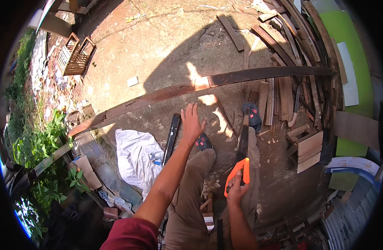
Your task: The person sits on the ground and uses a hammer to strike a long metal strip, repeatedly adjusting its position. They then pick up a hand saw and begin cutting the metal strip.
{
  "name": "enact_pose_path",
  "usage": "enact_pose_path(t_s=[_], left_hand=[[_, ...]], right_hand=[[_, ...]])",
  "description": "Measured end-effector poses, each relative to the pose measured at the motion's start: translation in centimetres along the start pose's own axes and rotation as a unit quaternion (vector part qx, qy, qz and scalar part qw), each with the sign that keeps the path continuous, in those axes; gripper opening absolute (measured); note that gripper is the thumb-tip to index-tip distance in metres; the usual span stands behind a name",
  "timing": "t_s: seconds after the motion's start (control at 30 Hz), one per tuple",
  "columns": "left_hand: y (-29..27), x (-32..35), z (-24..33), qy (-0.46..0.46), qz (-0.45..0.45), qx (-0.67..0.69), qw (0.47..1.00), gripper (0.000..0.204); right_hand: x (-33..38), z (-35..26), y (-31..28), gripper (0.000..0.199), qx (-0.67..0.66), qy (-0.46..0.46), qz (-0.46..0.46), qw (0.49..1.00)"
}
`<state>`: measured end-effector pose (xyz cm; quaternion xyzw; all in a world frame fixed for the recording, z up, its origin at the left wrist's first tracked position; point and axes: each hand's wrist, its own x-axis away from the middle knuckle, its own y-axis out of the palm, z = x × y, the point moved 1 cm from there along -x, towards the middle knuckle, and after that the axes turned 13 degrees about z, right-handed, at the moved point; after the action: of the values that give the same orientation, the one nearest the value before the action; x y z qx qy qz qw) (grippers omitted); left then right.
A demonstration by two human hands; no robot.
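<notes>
My right hand [238, 189] grips the orange and black handle of a handsaw [243, 143]. The saw's dark blade points away from me, above my right leg and shoe. Off to the left, my left hand [192, 125] is stretched out with its fingers spread and holds nothing. Just beyond its fingertips, a long wooden plank [158, 96] runs across the view from left to right. Beside that hand lies a narrow black bar [172, 137]. Whether the hand touches the plank or the bar, I cannot tell.
Stacked boards [285, 98] lie at the right, near a small wooden box [306, 146]. A white cloth [135, 156] is spread on the left. Slatted wooden crates [74, 56] stand at the far left; a loose board [230, 32] lies on the sunlit ground.
</notes>
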<state>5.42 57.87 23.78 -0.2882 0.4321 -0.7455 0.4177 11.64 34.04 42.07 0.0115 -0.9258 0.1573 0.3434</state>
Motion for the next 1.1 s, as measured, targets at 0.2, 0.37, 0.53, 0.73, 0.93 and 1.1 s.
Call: enact_pose_path(t_s=[0.2, 0.37, 0.53, 0.73, 0.93, 1.1], left_hand=[[-3.9, 14.2, -6.2, -0.174, -0.038, -0.003, 0.984, 0.064], [-6.5, 18.1, -10.0, -0.276, -0.084, 0.016, 0.958, 0.054], [-7.6, 15.8, -13.2, -0.267, -0.054, 0.013, 0.962, 0.049], [-7.0, 7.8, -10.3, -0.161, 0.04, 0.027, 0.986, 0.046], [-4.6, -3.5, -2.8, 0.021, 0.05, 0.128, 0.99, 0.068], [3.2, -13.5, -0.7, 0.259, 0.126, 0.099, 0.953, 0.098]], right_hand=[[4.4, -6.1, 3.6, 0.014, 0.028, -0.088, -0.078, 0.993], [3.6, -8.1, 5.9, 0.024, -0.09, -0.063, -0.044, 0.993], [2.2, -10.9, 7.0, 0.026, -0.062, -0.191, 0.008, 0.98], [-5.5, -13.2, 7.1, 0.068, -0.12, -0.122, -0.011, 0.985], [-23.2, -5.5, 7.6, 0.078, 0.241, -0.321, 0.145, 0.904], [-37.6, 3.8, 10.7, 0.079, 0.597, -0.197, 0.094, 0.772]])
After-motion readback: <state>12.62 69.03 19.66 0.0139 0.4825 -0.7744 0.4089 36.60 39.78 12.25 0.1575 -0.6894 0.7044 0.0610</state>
